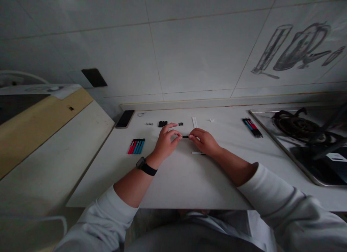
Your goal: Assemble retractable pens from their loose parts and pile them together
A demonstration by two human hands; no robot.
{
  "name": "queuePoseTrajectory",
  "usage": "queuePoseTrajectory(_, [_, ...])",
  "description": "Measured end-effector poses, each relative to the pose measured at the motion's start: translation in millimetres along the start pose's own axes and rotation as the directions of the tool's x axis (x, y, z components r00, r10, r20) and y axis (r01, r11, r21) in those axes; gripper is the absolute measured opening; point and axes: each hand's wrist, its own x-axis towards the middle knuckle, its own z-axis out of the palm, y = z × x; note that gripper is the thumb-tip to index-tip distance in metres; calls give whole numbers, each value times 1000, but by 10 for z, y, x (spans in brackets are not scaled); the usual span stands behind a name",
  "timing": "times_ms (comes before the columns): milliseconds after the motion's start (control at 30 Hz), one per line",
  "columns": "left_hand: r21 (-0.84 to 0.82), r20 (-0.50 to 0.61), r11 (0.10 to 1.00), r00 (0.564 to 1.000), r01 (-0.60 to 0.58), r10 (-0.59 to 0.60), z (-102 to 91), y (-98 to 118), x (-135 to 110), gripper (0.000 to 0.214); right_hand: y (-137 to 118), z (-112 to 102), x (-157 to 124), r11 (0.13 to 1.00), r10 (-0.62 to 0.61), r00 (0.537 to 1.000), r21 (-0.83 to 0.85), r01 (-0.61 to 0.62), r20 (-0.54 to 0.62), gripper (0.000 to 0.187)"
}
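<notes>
White worktop (173,188), nearer back edge than front: one short black piece (185,137), which I am pinching at its ends, left hand (167,140) and right hand (206,141); risk: uneven pressure popping it loose.

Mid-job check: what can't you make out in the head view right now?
- Black piece: head view, both ends hidden by the fingers of the left hand and right hand.
- White rods: head view, near ends hidden by the right hand.
- White bits: head view, too small to identify.
- Stove: head view, cut off by the right edge.
</notes>
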Motion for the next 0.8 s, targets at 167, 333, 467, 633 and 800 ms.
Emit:
queuePoseTrajectory(167, [-42,39,997,997,-66,67,27,9,-22,43,-5,-16,10,992,-40,999,-115,43,33,30])
queuePoseTrajectory(333, [6,99,999,994,-38,37,50,-1,-25,17,-81,-19,19,972,-116,990,-198,130,81,29])
queuePoseTrajectory(467, [2,57,1000,998,0,0,59,-31,-12,9,1,-84,134,976,-108,993,-183,115,48,29])
queuePoseTrajectory(633, [2,-3,999,999,46,-46,74,-112,-2,2,419,-175,409,971,-15,999,-241,8,-29,29])
queuePoseTrajectory(800, [-20,-23,997,997,70,-71,92,-163,10,1,785,-48,586,936,-3,997,-351,29,73,30])
